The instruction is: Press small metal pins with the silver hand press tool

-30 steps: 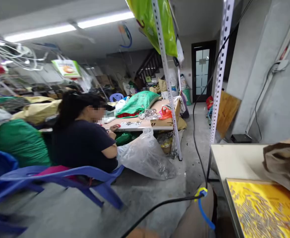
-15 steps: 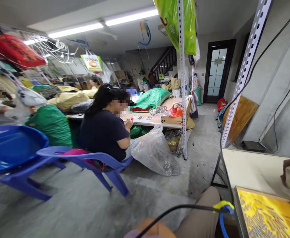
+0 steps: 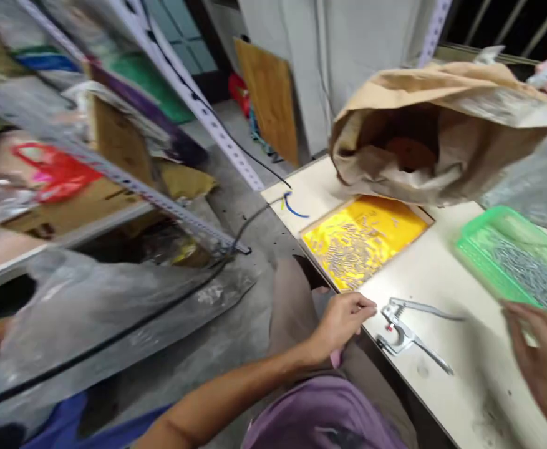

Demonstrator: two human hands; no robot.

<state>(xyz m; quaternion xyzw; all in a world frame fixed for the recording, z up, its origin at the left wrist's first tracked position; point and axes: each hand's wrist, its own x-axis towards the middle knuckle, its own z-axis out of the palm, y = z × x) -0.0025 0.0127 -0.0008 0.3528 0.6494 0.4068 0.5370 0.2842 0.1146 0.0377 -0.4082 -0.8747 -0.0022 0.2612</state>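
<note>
My left hand (image 3: 345,319) is at the table's near edge, thumb and fingertips pinched together. Whatever they hold, if anything, is too small to make out. Just right of those fingertips lies a metal hand-press plier (image 3: 406,330) with two long handles, a spring and a round jaw opening; neither hand touches it. My right hand (image 3: 542,355), blurred and cut off by the right edge, is beside a green plastic basket (image 3: 481,227) of small metal pins (image 3: 530,268). Its thumb and finger seem to meet at the tips, with nothing recognisable between them.
A shallow yellow-lined tray (image 3: 395,227) holds many small metal pieces. Behind it stands an open brown paper bag (image 3: 441,156). A black cable (image 3: 161,305) crosses the view on the left. Perforated metal posts (image 3: 217,125) and a plastic sack (image 3: 128,312) stand beyond the cream table (image 3: 446,405).
My view has swung right and down, from the room and a seated person to the table. Both my hands, the plier and the green basket have come into view.
</note>
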